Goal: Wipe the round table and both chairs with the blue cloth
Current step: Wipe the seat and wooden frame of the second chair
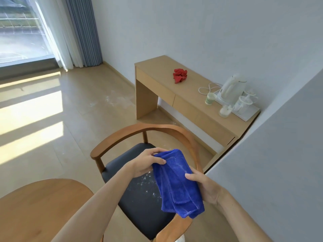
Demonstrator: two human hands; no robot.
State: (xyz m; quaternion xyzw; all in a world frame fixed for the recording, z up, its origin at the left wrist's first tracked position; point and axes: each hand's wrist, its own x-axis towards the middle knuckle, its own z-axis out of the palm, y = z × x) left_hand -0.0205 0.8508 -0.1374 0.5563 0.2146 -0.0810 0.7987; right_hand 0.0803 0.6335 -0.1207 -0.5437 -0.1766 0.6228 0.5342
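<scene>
Pale-walled room, tan tiled floor, sunlit window on the far left. Left hand (148, 162) pinching the upper end of the soft blue microfibre cloth (176, 184), right hand (203, 185) curled round its side edge. Cloth folded, plush, faintly dusted, held in the air above the dark padded seat of the round-backed wooden chair (139, 199), speckled white. Probably light, limp, easy to bunch; best gripped as a folded pad. Round wooden table (35, 210) just beside, lower left.
</scene>
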